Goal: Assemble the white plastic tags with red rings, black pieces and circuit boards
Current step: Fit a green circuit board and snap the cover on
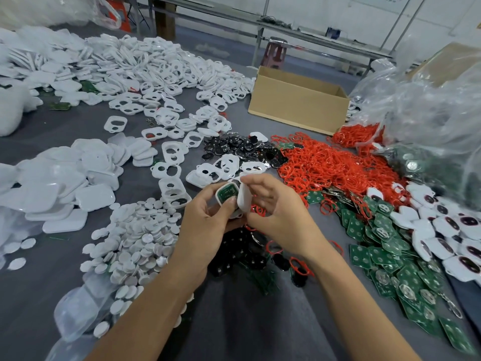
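Centre frame, left hand [205,220] grips white tag shell [218,196] with green circuit board [227,192] seated inside, right hand [276,209] pinches white cover [244,201] just beside it; light, stiff, slick plastic, probably best held by the edges.

Plainly a factory assembly workshop. Heaped with white plastic shells [135,63] at ten o'clock, red rings [325,162] at three, green circuit boards [359,254] at four. Backed by long metal workbenches [325,39] at twelve
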Demonstrator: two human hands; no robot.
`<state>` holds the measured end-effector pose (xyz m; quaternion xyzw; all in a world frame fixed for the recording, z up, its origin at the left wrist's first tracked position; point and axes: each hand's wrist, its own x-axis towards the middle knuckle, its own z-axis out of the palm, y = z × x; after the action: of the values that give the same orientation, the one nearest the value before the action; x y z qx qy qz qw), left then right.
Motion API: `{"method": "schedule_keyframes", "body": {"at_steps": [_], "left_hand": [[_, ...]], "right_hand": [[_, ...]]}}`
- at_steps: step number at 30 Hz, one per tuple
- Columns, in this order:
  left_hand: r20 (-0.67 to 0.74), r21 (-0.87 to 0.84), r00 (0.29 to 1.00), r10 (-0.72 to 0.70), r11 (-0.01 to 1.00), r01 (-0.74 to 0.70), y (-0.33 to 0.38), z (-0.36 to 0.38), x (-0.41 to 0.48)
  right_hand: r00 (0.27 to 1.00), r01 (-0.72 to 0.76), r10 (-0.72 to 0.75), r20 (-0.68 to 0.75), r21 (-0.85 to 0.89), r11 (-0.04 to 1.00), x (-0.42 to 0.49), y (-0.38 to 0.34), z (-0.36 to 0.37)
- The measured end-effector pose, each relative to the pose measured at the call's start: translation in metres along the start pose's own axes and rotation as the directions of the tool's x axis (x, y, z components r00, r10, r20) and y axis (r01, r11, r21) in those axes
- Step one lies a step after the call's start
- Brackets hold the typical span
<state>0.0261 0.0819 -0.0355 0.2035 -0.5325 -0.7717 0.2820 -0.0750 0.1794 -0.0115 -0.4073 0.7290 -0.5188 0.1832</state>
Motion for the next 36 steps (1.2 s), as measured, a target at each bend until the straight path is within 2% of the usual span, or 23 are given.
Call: {"method": "schedule_keyframes", "body": {"at_steps": [6,9,11,14,17,28,32,36], "left_hand": [[-0.021,0.033,1.0,0.015,0.999,-0.014,0.001,0.0,-0.001],[-0.002,0.037,1.0,-0.014,0.999,0.014,0.001,-0.001,-0.002],[0.008,0.036,0.998,-0.068,0.997,0.068,0.002,-0.002,-0.001],[0.036,0.015,0.983,-0.181,0.983,0.181,0.004,-0.004,0.0],[0.078,-0.016,0.972,-0.222,0.974,0.224,0.009,-0.006,0.0],[0.151,-0.135,0.924,-0.35,0.919,0.37,0.012,-0.005,0.002],[0.177,-0.116,0.923,-0.342,0.924,0.365,0.011,-0.004,0.001],[0.17,-0.073,0.944,-0.283,0.952,0.298,0.007,-0.004,-0.001]], "right_hand": [[1.0,0.007,-0.007,-0.004,0.013,1.0,-0.001,-0.003,0.0],[0.996,0.084,-0.089,-0.028,-0.15,0.985,-0.002,-0.01,-0.005],[0.985,0.169,-0.173,0.011,-0.283,0.944,-0.003,-0.015,-0.009],[0.971,0.239,-0.217,0.102,-0.355,0.904,-0.005,-0.018,-0.009],[0.965,0.261,-0.227,0.129,-0.445,0.857,-0.005,-0.018,-0.009],[0.976,0.202,-0.134,0.171,-0.486,0.85,-0.003,-0.014,-0.018],[0.974,0.206,-0.131,0.183,-0.498,0.842,-0.002,-0.012,-0.016],[0.976,0.203,-0.132,0.175,-0.487,0.849,-0.002,-0.011,-0.017]]}}
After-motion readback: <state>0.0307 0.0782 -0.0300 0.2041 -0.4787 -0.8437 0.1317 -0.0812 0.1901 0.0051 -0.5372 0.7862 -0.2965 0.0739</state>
